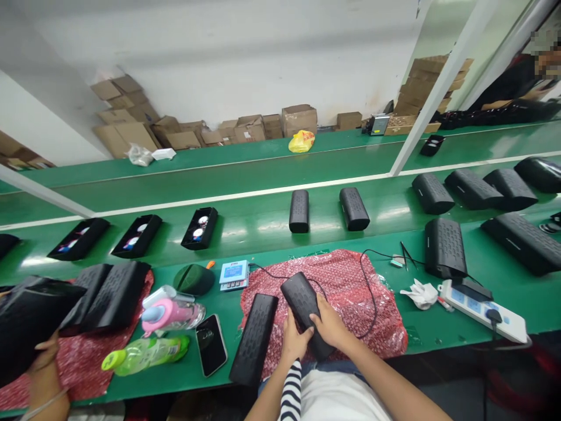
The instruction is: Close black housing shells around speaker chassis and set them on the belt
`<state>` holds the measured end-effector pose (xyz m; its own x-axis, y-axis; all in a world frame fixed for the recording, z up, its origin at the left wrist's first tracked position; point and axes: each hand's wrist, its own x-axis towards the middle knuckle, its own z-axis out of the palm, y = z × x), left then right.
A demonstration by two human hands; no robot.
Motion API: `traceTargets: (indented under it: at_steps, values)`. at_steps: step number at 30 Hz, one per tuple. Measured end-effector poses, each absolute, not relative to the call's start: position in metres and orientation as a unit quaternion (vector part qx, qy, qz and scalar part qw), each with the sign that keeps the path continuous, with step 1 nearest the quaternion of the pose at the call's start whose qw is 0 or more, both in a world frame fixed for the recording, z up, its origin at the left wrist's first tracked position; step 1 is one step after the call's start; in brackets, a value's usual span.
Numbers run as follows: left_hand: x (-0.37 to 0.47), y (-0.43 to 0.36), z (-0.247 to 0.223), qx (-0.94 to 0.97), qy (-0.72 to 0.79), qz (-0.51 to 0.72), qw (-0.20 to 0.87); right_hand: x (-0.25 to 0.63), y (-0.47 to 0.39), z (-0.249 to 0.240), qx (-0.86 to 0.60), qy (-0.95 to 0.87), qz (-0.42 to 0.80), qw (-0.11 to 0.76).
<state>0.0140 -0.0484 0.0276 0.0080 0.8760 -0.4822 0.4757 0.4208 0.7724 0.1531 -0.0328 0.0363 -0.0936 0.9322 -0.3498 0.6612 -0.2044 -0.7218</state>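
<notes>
A black speaker-like box with a patterned face (299, 295) is tilted over the red bubble wrap (350, 275), near the table's front edge. My left hand (293, 339) holds its left side low down, thumb on the face. On its right side is my right hand (328, 321), fingers wrapped round the edge. A second black box (255, 336) lies just to the left, partly on the wrap. Behind it, a small white and blue meter (234, 275) has a black cable that runs across the wrap.
Left of me are a phone (211, 345), a green bottle (149, 354) and a pink bottle (173, 314). Another person's hand (46, 356) holds a black box at far left. A power strip (482, 310) and several black boxes stand right. Open black casings (199, 228) sit farther back.
</notes>
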Motion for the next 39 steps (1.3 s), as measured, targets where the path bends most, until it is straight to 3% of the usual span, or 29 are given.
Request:
traceTargets:
  at_steps: [8,17,20,26,33,39]
  values:
    - [0.012,-0.045,0.026,0.518,0.707,0.187,0.444,0.167,-0.026,0.032,-0.611,-0.593,0.475,0.223]
    - [-0.009,0.031,0.055,0.684,0.659,0.176,0.261,0.226,-0.061,0.015,-0.679,-0.361,0.557,0.313]
    - [-0.007,0.063,0.053,0.716,0.633,0.125,0.268,0.232,-0.084,0.013,-0.7,-0.312,0.567,0.303]
    - [-0.007,0.089,0.044,0.671,0.619,0.061,0.403,0.214,-0.117,0.015,-0.689,-0.249,0.619,0.283]
    - [-0.012,0.096,0.049,0.68,0.613,0.042,0.399,0.175,-0.117,0.034,-0.636,-0.245,0.681,0.269]
    - [-0.015,0.103,0.049,0.684,0.606,0.022,0.405,0.155,-0.113,0.053,-0.653,-0.266,0.665,0.246]
